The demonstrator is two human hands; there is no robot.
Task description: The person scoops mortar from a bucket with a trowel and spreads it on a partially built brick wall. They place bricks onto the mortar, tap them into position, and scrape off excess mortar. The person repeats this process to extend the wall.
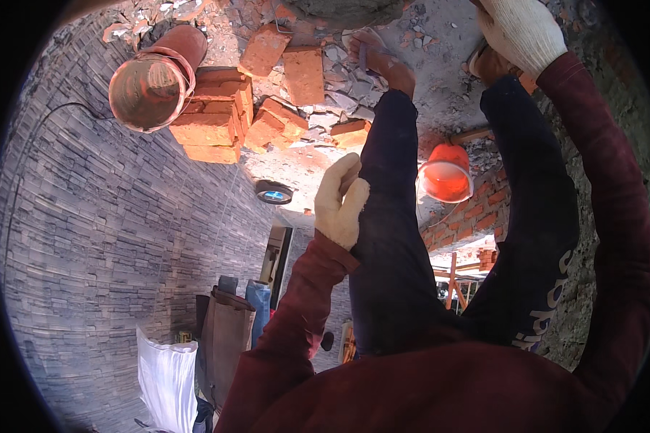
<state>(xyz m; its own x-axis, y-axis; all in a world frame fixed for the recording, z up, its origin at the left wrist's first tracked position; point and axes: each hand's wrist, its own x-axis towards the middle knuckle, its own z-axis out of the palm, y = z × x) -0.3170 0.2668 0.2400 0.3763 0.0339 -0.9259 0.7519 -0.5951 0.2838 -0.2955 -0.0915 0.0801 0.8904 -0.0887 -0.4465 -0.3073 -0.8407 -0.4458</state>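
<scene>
Left hand [341, 204] in the head view, white-gloved, is loosely curled with nothing visible in it, just beside the dark trousers [390, 238]. Far right, the right hand [525, 36] runs out of frame; its grip I cannot tell. Orange bricks [303, 76] lie far left, some stacked beside a reddish bucket [152, 86].

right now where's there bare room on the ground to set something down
Mostly bare: the grey ground between left foot and gloved right hand, just below the grey heap in view, with small crumbs. A smaller pale strip lies between broken bricks and the round black object. Left of that foot is crowded: bucket, brick stack, rubble.
</scene>
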